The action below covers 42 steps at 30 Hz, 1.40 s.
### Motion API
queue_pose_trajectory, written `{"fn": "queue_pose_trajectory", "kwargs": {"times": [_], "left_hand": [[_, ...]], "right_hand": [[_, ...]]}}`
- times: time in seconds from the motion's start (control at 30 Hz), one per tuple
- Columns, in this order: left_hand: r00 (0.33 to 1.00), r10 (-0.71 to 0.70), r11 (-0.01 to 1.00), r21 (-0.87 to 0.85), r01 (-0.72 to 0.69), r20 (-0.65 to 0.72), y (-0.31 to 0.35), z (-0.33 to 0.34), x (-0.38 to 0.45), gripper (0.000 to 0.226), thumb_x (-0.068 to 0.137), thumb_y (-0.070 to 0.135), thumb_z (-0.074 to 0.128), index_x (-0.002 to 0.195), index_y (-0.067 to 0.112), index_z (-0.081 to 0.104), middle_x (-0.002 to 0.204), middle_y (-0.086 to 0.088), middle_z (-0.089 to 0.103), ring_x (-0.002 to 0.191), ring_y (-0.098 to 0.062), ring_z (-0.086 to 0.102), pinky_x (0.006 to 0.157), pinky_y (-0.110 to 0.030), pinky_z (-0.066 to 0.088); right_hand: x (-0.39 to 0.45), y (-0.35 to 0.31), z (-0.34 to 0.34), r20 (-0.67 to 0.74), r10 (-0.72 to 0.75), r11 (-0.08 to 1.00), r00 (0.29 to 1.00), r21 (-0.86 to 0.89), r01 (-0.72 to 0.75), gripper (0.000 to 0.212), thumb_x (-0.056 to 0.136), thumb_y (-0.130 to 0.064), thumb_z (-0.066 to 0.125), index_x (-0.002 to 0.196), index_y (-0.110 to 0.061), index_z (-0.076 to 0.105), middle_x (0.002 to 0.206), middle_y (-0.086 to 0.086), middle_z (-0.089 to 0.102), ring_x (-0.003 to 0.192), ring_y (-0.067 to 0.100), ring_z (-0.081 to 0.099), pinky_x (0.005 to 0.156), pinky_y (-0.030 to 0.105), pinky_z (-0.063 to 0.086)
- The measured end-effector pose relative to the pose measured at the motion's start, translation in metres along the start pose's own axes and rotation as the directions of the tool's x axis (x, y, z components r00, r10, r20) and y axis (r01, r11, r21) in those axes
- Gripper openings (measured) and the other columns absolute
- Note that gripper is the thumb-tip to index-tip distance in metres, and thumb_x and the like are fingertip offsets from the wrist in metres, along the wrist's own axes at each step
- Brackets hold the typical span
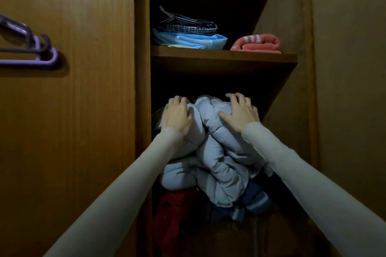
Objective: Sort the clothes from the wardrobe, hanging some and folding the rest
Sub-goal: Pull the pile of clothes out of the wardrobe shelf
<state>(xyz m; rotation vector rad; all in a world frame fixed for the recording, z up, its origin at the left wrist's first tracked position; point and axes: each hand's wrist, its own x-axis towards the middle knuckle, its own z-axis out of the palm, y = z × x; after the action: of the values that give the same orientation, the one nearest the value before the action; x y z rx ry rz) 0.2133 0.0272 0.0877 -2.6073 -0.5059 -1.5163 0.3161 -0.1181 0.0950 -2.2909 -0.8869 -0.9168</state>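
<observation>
Both hands [177,116] [240,112] grip the padded jacket [213,152].

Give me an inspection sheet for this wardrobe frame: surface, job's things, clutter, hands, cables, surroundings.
Surface: wooden shelf above, dark lower compartment below.
Job's things: pale blue puffy jacket bundled on top of a heap; red garment and navy striped garment under it.
Clutter: on the shelf, a dark checked item on light blue folded cloth, and a folded pink towel beside them.
Hands: left hand and right hand grip the jacket's top.
Cables: nothing seen.
Surroundings: purple hangers against the wooden door at left; wall at right.
</observation>
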Motion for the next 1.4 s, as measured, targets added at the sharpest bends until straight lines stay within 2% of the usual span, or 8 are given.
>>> {"fn": "queue_pose_trajectory", "kwargs": {"times": [0.23, 0.37, 0.6, 0.73, 0.97, 1.07, 1.2, 1.4], "left_hand": [[0.890, -0.362, 0.928, 0.019, 0.371, 0.276, 0.005, 0.023, 0.017, 0.058, 0.098, 0.034, 0.029, 0.149, 0.011, 0.014, 0.149, -0.019, 0.027, 0.136, -0.037, 0.024, 0.106, -0.046, 0.025], [0.923, -0.318, 0.947, 0.126, 0.296, 0.218, 0.011, 0.038, 0.006, 0.060, 0.096, 0.034, 0.029, 0.148, 0.008, 0.017, 0.131, -0.023, 0.051, 0.121, -0.039, 0.044, 0.100, -0.045, 0.028], [0.980, -0.196, 0.967, 0.170, 0.190, 0.020, 0.019, 0.034, -0.025, 0.042, 0.091, 0.039, 0.025, 0.112, 0.011, 0.047, 0.092, -0.015, 0.065, 0.091, -0.033, 0.057, 0.090, -0.040, 0.030], [0.989, -0.145, 0.963, 0.229, 0.141, 0.003, 0.029, 0.035, -0.038, 0.066, 0.081, 0.050, 0.007, 0.119, 0.013, 0.047, 0.100, -0.013, 0.065, 0.097, -0.030, 0.056, 0.094, -0.042, 0.031], [0.987, -0.132, 0.971, 0.213, 0.109, 0.096, 0.032, 0.030, -0.060, 0.099, 0.064, 0.069, -0.008, 0.138, 0.020, 0.036, 0.127, -0.008, 0.054, 0.119, -0.025, 0.045, 0.099, -0.041, 0.026], [0.952, -0.146, 0.984, 0.141, 0.111, 0.270, 0.017, 0.029, -0.073, 0.112, 0.051, 0.088, 0.005, 0.147, 0.031, 0.016, 0.144, -0.010, 0.029, 0.136, -0.027, 0.020, 0.110, -0.045, 0.015], [0.822, -0.207, 0.976, 0.164, 0.140, 0.531, 0.007, 0.031, -0.070, 0.133, 0.053, 0.080, 0.065, 0.147, 0.033, -0.016, 0.153, -0.012, -0.025, 0.140, -0.038, -0.023, 0.113, -0.053, -0.008], [0.877, -0.194, 0.944, 0.325, 0.046, 0.439, 0.003, 0.032, -0.054, 0.131, 0.063, 0.060, 0.074, 0.146, 0.029, -0.022, 0.144, -0.016, 0.026, 0.131, -0.038, 0.026, 0.107, -0.051, 0.024]], "right_hand": [[0.063, 0.001, 0.024, 0.251, 0.057, 0.994, 0.966, 0.081, -0.080, 0.071, 0.090, -0.062, 0.036, 0.149, -0.031, 0.012, 0.157, 0.006, 0.011, 0.142, 0.032, 0.014, 0.112, 0.052, 0.017], [0.050, 0.009, 0.042, 0.231, -0.039, 0.999, 0.972, 0.019, 0.035, 0.062, 0.091, -0.061, 0.028, 0.145, -0.030, 0.025, 0.142, 0.010, 0.043, 0.126, 0.031, 0.043, 0.102, 0.043, 0.034], [-0.002, 0.028, 0.048, -0.039, -0.185, 0.965, 0.982, -0.197, 0.174, 0.047, 0.094, -0.052, 0.030, 0.127, -0.026, 0.050, 0.119, 0.008, 0.062, 0.117, 0.025, 0.049, 0.094, 0.039, 0.031], [0.001, 0.029, 0.040, -0.078, -0.113, 0.983, 0.991, -0.152, 0.100, 0.048, 0.090, -0.062, 0.029, 0.113, -0.027, 0.054, 0.104, 0.005, 0.068, 0.105, 0.024, 0.057, 0.096, 0.043, 0.026], [0.012, 0.040, 0.043, 0.364, -0.138, 0.977, 0.921, 0.205, 0.066, 0.093, 0.070, -0.080, 0.044, 0.145, -0.048, -0.002, 0.158, 0.003, 0.001, 0.144, 0.028, 0.003, 0.114, 0.053, 0.010], [0.004, 0.050, 0.048, 0.466, -0.187, 0.981, 0.865, 0.142, 0.135, 0.114, 0.064, -0.073, 0.061, 0.144, -0.043, -0.014, 0.157, 0.000, -0.012, 0.145, 0.028, -0.009, 0.116, 0.052, 0.007], [0.002, 0.057, 0.051, 0.537, -0.194, 0.978, 0.821, 0.044, 0.203, 0.128, 0.058, -0.066, 0.073, 0.143, -0.040, -0.019, 0.156, 0.003, -0.015, 0.144, 0.033, -0.005, 0.116, 0.050, 0.013], [0.002, 0.055, 0.054, 0.375, -0.237, 0.968, 0.896, 0.007, 0.253, 0.113, 0.067, -0.063, 0.070, 0.148, -0.035, -0.003, 0.144, 0.014, 0.033, 0.131, 0.034, 0.031, 0.102, 0.040, 0.031]]}}
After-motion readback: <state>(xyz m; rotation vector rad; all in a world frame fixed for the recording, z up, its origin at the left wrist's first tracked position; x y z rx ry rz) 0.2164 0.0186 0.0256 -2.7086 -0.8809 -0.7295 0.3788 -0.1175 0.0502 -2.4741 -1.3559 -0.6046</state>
